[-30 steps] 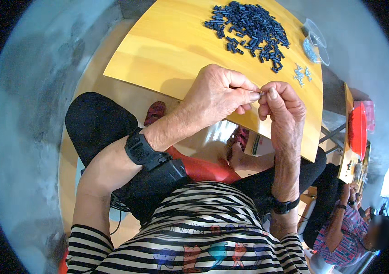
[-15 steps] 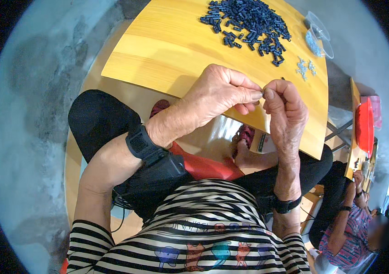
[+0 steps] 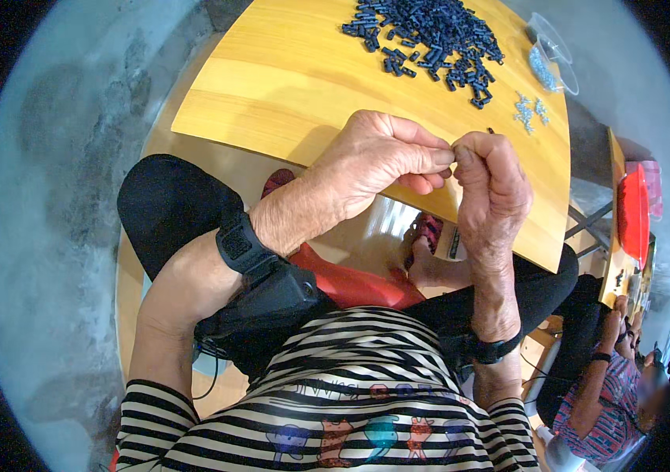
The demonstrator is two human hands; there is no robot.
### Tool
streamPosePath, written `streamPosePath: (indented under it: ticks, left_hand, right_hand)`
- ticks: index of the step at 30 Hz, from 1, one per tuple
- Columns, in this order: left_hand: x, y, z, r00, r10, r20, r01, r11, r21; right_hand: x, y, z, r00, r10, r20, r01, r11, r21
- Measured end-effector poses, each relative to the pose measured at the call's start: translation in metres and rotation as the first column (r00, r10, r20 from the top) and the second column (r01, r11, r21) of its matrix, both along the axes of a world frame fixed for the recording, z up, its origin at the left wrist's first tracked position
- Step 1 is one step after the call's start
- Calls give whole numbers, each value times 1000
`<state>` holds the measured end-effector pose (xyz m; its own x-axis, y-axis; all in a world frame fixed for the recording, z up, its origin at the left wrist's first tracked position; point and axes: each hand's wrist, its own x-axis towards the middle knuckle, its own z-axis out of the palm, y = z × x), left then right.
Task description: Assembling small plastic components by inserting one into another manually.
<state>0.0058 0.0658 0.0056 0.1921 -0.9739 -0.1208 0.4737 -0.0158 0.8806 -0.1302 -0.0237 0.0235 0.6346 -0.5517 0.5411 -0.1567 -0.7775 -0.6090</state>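
Note:
My left hand (image 3: pixel 390 156) and my right hand (image 3: pixel 494 179) meet fingertip to fingertip above the near edge of the yellow wooden table (image 3: pixel 272 86). Both are closed in a pinch. Whatever sits between the fingertips is hidden by them and too small to name. Beyond my hands lies a heap of small black tubular plastic pieces (image 3: pixel 433 35), with loose ones scattered toward me. To its right is a little group of small clear pieces (image 3: pixel 525 114). A single small dark piece (image 3: pixel 491 130) lies just behind my right hand.
A clear plastic tub (image 3: pixel 546 59) with small pale-blue pieces stands at the table's right edge. Further right, another person (image 3: pixel 602 397) sits at a second table (image 3: pixel 609 275), which holds a red tray (image 3: pixel 633 216). A grey wall (image 3: pixel 60 197) rises at left.
My fingertips have drawn closer together and now cover the tiny dark thing glimpsed between them before. The view has shifted slightly.

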Motion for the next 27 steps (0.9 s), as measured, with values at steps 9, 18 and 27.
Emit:
streamPosePath:
  ticks: [9,18,27]
  left_hand:
    - [2,-3,2,996,12,-93,-9,999,38]
    - [5,-5,0,1000,-14,-12,14,998,57]
    - [7,-6,11,999,-21,-25,20,999,-46]
  right_hand:
    - [-7,1,-7,998,9,68,-10,1000,12]
    - [-6,6,-7,997,47,66,-32,977,-208]
    - [-14,9,-7,973,44,227,-147,875,460]
